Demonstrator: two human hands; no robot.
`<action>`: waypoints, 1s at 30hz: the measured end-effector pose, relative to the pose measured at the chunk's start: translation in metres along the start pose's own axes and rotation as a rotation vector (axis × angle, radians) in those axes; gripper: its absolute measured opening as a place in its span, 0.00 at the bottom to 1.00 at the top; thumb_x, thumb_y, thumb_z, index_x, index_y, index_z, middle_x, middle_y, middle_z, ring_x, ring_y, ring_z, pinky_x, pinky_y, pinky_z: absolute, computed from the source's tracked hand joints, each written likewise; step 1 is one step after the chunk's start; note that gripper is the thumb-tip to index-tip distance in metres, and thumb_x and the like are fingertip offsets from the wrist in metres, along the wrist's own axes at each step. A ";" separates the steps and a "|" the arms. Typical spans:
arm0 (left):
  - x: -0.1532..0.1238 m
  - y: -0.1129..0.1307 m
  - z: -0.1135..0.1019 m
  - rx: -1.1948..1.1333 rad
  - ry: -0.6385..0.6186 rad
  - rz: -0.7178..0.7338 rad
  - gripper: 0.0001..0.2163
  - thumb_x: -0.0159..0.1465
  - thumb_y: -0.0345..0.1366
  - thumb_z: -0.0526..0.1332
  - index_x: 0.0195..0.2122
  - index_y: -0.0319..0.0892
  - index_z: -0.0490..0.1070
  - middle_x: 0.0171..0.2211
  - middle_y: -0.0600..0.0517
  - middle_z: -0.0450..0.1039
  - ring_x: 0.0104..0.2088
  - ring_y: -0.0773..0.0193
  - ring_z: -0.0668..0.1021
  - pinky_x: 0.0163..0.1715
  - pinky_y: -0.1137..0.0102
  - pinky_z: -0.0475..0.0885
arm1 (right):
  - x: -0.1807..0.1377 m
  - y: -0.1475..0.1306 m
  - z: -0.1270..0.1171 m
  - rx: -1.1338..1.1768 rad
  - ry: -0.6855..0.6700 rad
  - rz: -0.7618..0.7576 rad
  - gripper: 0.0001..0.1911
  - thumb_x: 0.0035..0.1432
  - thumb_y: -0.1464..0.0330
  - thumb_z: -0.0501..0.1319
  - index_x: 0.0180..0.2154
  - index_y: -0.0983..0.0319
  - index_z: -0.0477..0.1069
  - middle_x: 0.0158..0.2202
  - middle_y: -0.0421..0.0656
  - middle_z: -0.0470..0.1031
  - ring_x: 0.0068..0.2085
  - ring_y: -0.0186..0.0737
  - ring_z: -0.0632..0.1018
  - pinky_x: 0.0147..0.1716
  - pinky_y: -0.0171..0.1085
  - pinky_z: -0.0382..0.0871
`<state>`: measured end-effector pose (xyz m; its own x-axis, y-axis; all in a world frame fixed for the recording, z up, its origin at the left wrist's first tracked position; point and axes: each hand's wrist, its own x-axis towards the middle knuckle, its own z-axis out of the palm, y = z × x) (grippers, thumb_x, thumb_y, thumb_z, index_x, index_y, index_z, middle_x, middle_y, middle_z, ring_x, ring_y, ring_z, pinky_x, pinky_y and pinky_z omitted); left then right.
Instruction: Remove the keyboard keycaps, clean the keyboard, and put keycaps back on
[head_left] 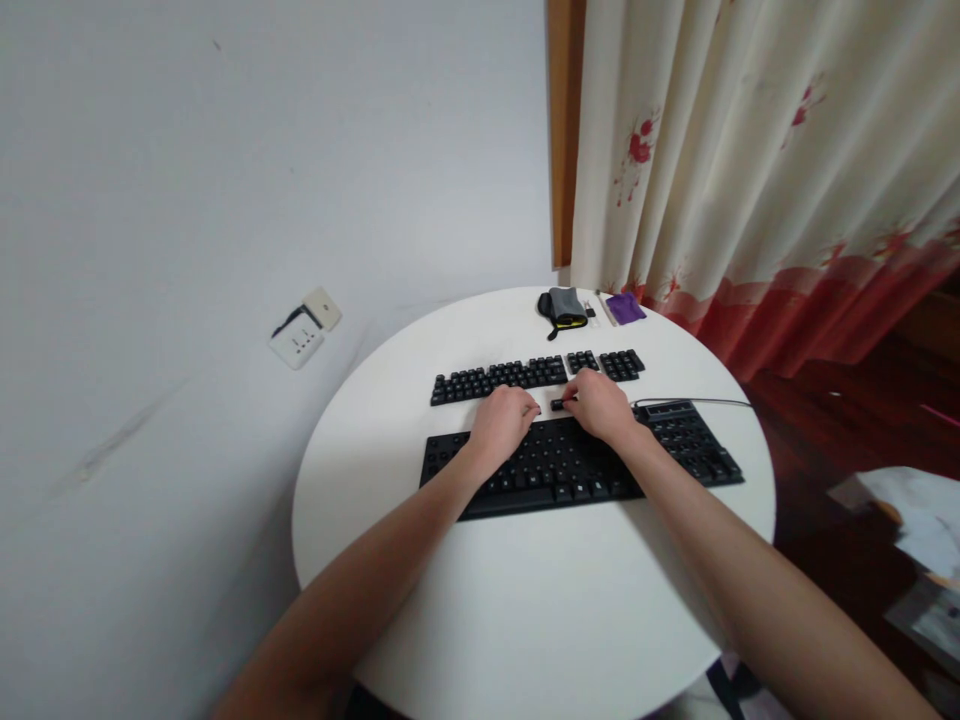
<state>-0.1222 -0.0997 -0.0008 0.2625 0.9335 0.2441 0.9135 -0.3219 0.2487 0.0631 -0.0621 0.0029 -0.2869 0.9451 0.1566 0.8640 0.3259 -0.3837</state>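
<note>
A black keyboard (pixel 551 475) lies across the white round table, partly covered by my forearms. Above its back edge, my left hand (pixel 501 428) is closed in a pinch, with a tiny dark piece at the fingertips, too small to name. My right hand (pixel 601 402) is also closed, its fingertips on a small black keycap (pixel 556 405) just behind the keyboard. Farther back, black keycaps stand in rows, with a long block (pixel 499 379) on the left and smaller blocks (pixel 619 365) on the right.
At the table's far edge lie a grey and black pouch (pixel 567 306), a purple cloth (pixel 625 308) and a thin stick-like item (pixel 606 308). A cable (pixel 712 402) runs right from the keyboard. A wall with a socket (pixel 297 341) stands left, a curtain (pixel 720 170) behind right.
</note>
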 end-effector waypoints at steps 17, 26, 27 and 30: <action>-0.019 0.026 -0.024 -0.464 -0.117 -0.032 0.05 0.61 0.35 0.65 0.34 0.43 0.82 0.32 0.52 0.81 0.32 0.63 0.79 0.34 0.70 0.72 | 0.006 0.003 0.002 0.134 0.081 0.023 0.14 0.60 0.69 0.61 0.48 0.61 0.77 0.44 0.46 0.80 0.46 0.44 0.78 0.46 0.38 0.66; -0.033 0.050 -0.020 -0.555 -0.297 0.014 0.04 0.58 0.34 0.67 0.31 0.42 0.82 0.29 0.52 0.81 0.28 0.65 0.78 0.28 0.72 0.68 | 0.007 0.002 0.001 0.199 0.093 0.017 0.14 0.60 0.69 0.61 0.48 0.63 0.78 0.44 0.47 0.80 0.46 0.45 0.78 0.48 0.38 0.66; -0.033 0.050 -0.020 -0.543 -0.297 0.019 0.04 0.58 0.33 0.67 0.31 0.42 0.83 0.29 0.52 0.81 0.28 0.64 0.78 0.28 0.72 0.68 | 0.007 0.002 0.001 0.203 0.088 0.020 0.14 0.60 0.69 0.62 0.47 0.63 0.78 0.44 0.47 0.80 0.46 0.45 0.78 0.48 0.38 0.66; -0.033 0.050 -0.021 -0.528 -0.304 0.034 0.04 0.59 0.33 0.67 0.31 0.42 0.83 0.29 0.52 0.81 0.28 0.64 0.79 0.28 0.71 0.68 | 0.007 0.001 0.000 0.213 0.081 0.024 0.14 0.60 0.69 0.62 0.47 0.63 0.78 0.44 0.46 0.80 0.46 0.45 0.78 0.48 0.38 0.66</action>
<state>-0.0914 -0.1495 0.0230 0.4365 0.8997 0.0009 0.6460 -0.3141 0.6957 0.0623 -0.0551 0.0032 -0.2257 0.9503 0.2145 0.7612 0.3095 -0.5700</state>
